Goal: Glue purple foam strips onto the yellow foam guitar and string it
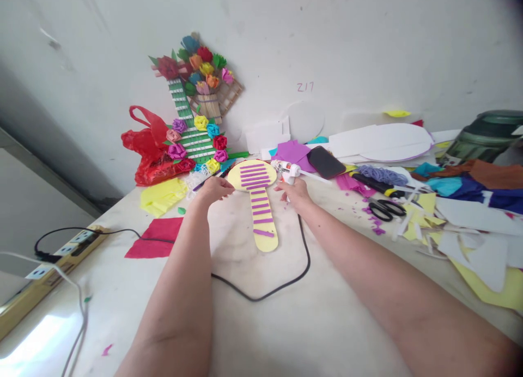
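Note:
A yellow paddle-shaped cutout (265,242) with a rounded head and long handle lies mid-table, crossed by several purple strips; the lowest strip is slanted. My left hand (216,190) is at the left edge of its head, thumb and fingertips pressed together; whether they pinch anything is too small to tell. On the other side, my right hand (295,193) is wrapped round the handle of a white glue gun (291,171), just right of the cutout's head. A black cord (281,287) curves over the table below the cutout.
Paper flower decorations (192,132) lean on the wall beside a red plastic bag (149,148). A power strip (69,257) lies left, near red paper (155,239). To the right are a black phone (326,162), black scissors (386,208), paper scraps (482,251) and a dark green container (486,137).

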Available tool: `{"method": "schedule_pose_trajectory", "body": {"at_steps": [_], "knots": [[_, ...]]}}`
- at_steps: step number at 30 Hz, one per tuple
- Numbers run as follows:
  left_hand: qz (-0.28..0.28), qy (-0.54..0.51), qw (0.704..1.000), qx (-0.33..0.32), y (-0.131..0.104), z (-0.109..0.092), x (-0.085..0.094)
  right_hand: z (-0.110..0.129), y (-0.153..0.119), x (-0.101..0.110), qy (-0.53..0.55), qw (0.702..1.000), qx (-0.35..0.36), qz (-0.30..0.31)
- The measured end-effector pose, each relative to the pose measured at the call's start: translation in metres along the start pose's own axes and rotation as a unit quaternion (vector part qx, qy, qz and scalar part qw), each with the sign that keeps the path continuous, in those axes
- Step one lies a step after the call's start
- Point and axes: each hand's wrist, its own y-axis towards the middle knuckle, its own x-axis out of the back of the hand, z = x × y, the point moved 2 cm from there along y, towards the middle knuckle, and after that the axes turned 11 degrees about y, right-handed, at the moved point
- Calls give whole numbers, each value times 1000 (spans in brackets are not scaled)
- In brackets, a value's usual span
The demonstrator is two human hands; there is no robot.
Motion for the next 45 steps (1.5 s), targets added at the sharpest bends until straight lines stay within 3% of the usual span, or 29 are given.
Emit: {"method": "schedule_pose_trajectory", "body": {"at_steps": [10,36,45], "knots": [[30,59,998,-3,6,4,-3,-1,0,0,-3,1000,6,6],[54,36,998,3,-2,-8,-3,-2,1,-1,-24,1000,5,15],[10,90,991,-99,0,-25,-11,-4,2,0,-44,999,-5,12]]}}
